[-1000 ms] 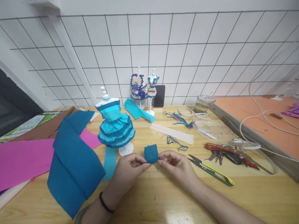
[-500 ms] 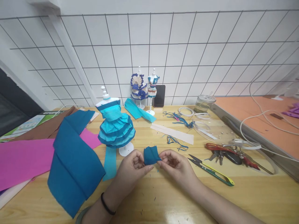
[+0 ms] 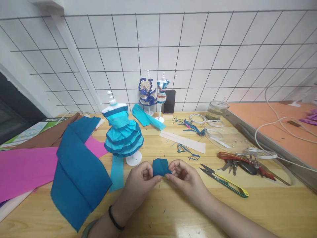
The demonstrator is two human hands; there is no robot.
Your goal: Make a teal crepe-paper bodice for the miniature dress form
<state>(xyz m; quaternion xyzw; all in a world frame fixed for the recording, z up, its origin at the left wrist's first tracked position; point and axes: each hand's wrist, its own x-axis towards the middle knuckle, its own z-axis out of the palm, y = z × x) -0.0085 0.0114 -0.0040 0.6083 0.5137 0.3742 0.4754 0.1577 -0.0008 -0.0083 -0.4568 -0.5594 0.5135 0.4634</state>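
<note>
A small piece of dark teal crepe paper point(image 3: 160, 166) is pinched between my two hands, low over the front middle of the table. My left hand point(image 3: 141, 177) grips its left edge with thumb and fingers closed. On the other side, my right hand point(image 3: 184, 177) pinches the lower right corner. Just beyond my left hand stands a miniature dress form point(image 3: 122, 132) in a tiered turquoise and teal paper dress. Thread snips point(image 3: 224, 181) with green and yellow handles lie to the right of my right hand.
Large teal point(image 3: 79, 172) and pink paper sheets point(image 3: 29, 168) cover the left side. Two smaller dress forms point(image 3: 162, 92) and a phone point(image 3: 169, 101) stand by the tiled wall. Keys point(image 3: 232, 166), tape rings point(image 3: 197, 118), paper scraps point(image 3: 187, 151) and a glass jar point(image 3: 217, 110) lie right.
The small teal piece has tipped lower and looks shorter, its bottom edge curled between the fingers. My right thumb has shifted slightly left, nearer my left thumb.
</note>
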